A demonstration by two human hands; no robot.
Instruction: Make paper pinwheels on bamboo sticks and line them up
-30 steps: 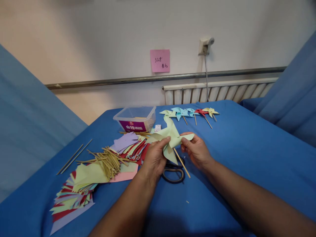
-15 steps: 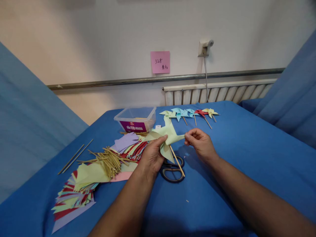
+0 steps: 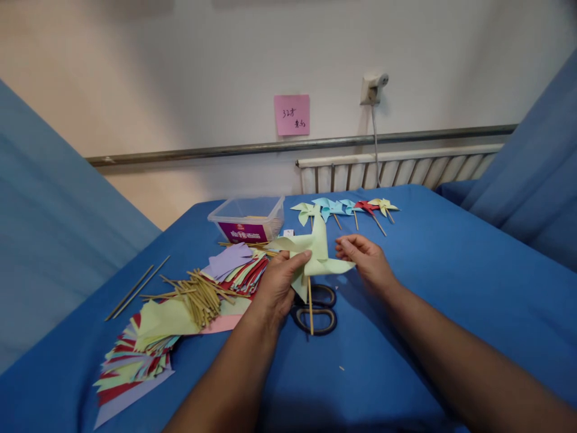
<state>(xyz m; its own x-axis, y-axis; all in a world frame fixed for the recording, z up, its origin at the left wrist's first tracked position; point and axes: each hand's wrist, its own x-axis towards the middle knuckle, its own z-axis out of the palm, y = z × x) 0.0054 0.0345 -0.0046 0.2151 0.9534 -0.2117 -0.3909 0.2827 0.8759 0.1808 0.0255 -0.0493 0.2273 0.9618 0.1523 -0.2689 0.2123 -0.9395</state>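
A pale green paper pinwheel (image 3: 319,245) on a thin wooden stick (image 3: 311,307) is up in front of me. My left hand (image 3: 282,279) is closed around its left side, the thumb pressed near the centre. My right hand (image 3: 365,258) is beside the right blade, whose tip reaches to the thumb side of the hand. Its fingers are loosely bent and a little apart, with nothing seen between them. Below the pinwheel, black-handled scissors (image 3: 331,322) lie on the blue cloth, their blades hidden by my left hand and the paper.
Several finished pinwheels (image 3: 331,207) lie in a row at the back. Left of them stands a clear plastic box (image 3: 246,207) with a purple label. A pile of short sticks (image 3: 201,297), fanned coloured paper strips (image 3: 135,361) and two long rods (image 3: 139,288) are on the left.
The pinwheel has turned, so its stick now hangs nearly straight down. My right fingers have let go of the blade tip, which now points lower and further right.
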